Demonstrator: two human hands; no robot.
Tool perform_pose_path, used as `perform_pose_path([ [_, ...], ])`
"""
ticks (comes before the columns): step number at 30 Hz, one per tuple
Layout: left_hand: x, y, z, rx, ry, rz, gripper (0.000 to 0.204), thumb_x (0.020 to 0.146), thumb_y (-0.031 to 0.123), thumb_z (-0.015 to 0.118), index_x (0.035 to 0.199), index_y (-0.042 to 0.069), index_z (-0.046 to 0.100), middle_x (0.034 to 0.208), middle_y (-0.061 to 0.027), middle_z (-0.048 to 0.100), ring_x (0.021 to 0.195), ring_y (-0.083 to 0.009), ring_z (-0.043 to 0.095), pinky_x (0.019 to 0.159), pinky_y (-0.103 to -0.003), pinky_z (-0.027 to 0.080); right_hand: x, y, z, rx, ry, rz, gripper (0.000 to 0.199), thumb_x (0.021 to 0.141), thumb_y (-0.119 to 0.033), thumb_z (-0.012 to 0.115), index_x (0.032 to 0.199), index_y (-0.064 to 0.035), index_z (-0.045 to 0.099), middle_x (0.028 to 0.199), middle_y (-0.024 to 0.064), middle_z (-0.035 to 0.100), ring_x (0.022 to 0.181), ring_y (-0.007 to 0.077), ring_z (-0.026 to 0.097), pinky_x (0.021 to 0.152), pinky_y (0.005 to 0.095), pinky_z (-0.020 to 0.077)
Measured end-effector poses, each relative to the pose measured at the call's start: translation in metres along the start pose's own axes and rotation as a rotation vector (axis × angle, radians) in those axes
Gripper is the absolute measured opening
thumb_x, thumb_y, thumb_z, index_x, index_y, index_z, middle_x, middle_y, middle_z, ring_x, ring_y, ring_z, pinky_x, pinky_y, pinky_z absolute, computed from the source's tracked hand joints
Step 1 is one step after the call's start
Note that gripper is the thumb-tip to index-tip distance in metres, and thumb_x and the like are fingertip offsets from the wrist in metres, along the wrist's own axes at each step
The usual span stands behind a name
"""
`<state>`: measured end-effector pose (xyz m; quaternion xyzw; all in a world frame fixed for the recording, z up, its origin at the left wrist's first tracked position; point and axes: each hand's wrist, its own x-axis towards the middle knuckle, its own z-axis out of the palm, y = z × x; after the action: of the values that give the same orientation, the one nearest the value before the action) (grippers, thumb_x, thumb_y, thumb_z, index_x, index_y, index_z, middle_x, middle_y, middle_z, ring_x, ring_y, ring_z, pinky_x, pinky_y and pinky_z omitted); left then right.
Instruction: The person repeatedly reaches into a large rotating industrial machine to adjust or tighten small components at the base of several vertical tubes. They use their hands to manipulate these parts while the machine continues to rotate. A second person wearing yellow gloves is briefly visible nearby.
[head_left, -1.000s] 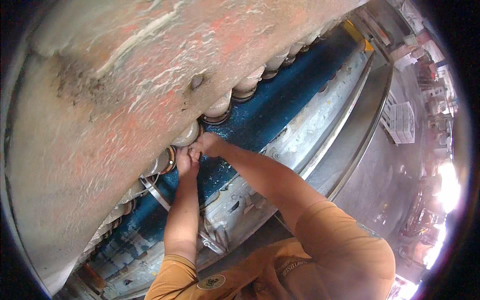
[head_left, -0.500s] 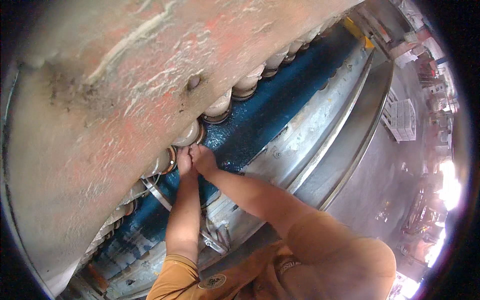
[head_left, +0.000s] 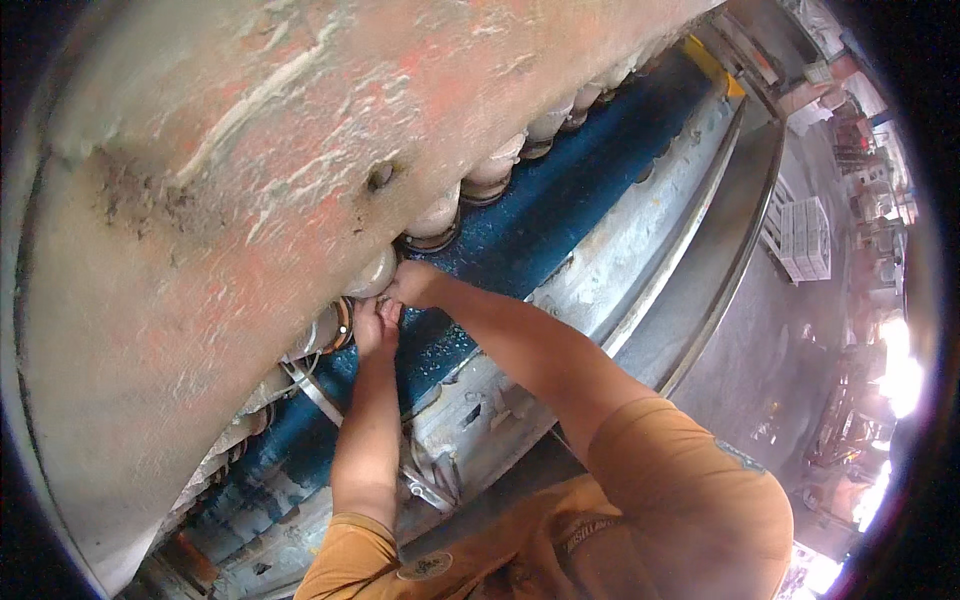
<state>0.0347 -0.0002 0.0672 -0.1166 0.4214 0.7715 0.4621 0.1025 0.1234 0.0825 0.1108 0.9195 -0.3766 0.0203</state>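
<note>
Both my hands meet at the lower end of a pale, bulb-shaped fitting under the edge of a large, rough beige-and-pink surface. My left hand is below it, palm partly upward and fingers curled in. My right hand comes from the right, its fingers bent and pressed against the fitting's rim. Whatever the fingertips grip is too small or hidden to make out. Beside my left hand is another pale fitting with an orange-brown ring. Farther up, a similar fitting with a dark rim belongs to the same row.
Beneath the fittings runs a wet dark-blue band, bordered by a worn metal ledge. A metal bar slants below my left hand, near a bracket. A white crate stands on the grey floor at the right.
My right hand has shifted up and around the fitting's right side, with its forearm raised. My left hand has turned its palm more upward and stays close to the same spot.
</note>
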Motion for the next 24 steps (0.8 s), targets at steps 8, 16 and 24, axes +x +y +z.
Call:
perform_pose_path([
  [8,0.003,0.002,-0.005,0.008,-0.071,0.022,0.023,0.086,0.015,0.049,0.109,0.009,0.048,0.095,-0.0048,0.056,0.076,-0.0148,0.054,0.071,-0.027,0.047,-0.003,-0.025,-0.026,0.073,-0.089,0.202,0.034,0.082,-0.033,0.046,0.093,-0.0057,0.064,0.099,0.0224,0.059,0.091,0.0338,0.058,0.077,0.0415,0.0468],
  [16,0.021,-0.006,-0.034,0.250,-0.229,0.187,0.019,0.082,0.010,0.052,0.101,0.005,0.052,0.091,-0.0064,0.055,0.085,-0.0187,0.054,0.068,-0.031,0.045,-0.018,-0.022,0.036,-0.163,0.350,0.022,0.030,0.082,-0.031,0.047,0.083,-0.0040,0.061,0.081,0.0176,0.060,0.078,0.0344,0.058,0.069,0.0430,0.0473],
  [24,0.024,-0.003,-0.020,0.287,-0.146,0.173,0.015,0.088,0.016,0.044,0.096,0.005,0.051,0.080,-0.0040,0.049,0.069,-0.0160,0.049,0.061,-0.029,0.044,-0.022,-0.066,0.064,0.170,0.590,0.483,0.015,0.081,-0.019,0.045,0.087,-0.0086,0.054,0.080,0.0120,0.059,0.080,0.0308,0.058,0.071,0.0406,0.0458],
])
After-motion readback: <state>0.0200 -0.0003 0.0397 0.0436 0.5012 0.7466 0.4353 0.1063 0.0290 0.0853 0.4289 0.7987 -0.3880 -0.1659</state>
